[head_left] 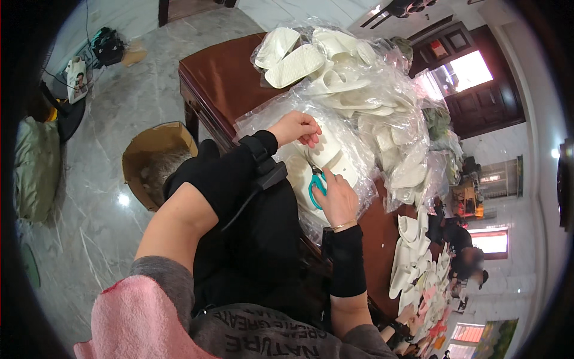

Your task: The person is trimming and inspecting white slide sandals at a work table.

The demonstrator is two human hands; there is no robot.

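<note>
Right hand (341, 200) gripped teal scissors (312, 185); left hand (297, 128) curled near white slippers (329, 146) — pinch unclear. Brown table (218, 75) stood on marble floor (101, 158).

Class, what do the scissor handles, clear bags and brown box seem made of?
Scissor handles: probably plastic, smooth and evenly teal. Clear bags: thin, glossy plastic film, judging by crinkles and highlights. Brown box: likely matt cardboard, with thin walls.

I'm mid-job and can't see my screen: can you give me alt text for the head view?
A person's right grip holds teal-handled scissors at white slippers surrounded by clear plastic; the left grip is beside it, fingers curled. Beyond lies a heap of bagged slippers on a brown table, with an open cardboard box on the floor at left.
</note>
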